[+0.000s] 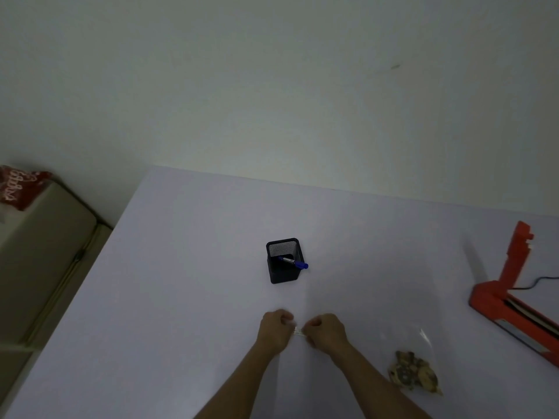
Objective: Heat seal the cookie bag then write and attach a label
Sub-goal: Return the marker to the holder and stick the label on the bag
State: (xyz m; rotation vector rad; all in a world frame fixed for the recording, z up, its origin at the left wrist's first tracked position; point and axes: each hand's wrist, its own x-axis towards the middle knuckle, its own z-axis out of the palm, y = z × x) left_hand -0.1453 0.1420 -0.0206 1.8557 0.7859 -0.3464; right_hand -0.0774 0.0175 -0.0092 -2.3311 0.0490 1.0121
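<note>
While both fists sit knuckle to knuckle near the front edge of the worktop (pixel 187 267), a small pale label (pixel 299 331) is pinched between them. Left hand (pixel 274 329): fingers curled tight, tips at the label's left end. Right hand (pixel 326 331): fingers curled likewise, gripping its right end. Cookie bag (pixel 416 370) lies flat to the right of the right forearm, close to the front edge, clear plastic, cookies bunched at its near end. Red heat sealer (pixel 511 300) at the right edge, arm raised. Mesh pen cup (pixel 283 261) mid-worktop, blue marker (pixel 294 262) leaning out.
</note>
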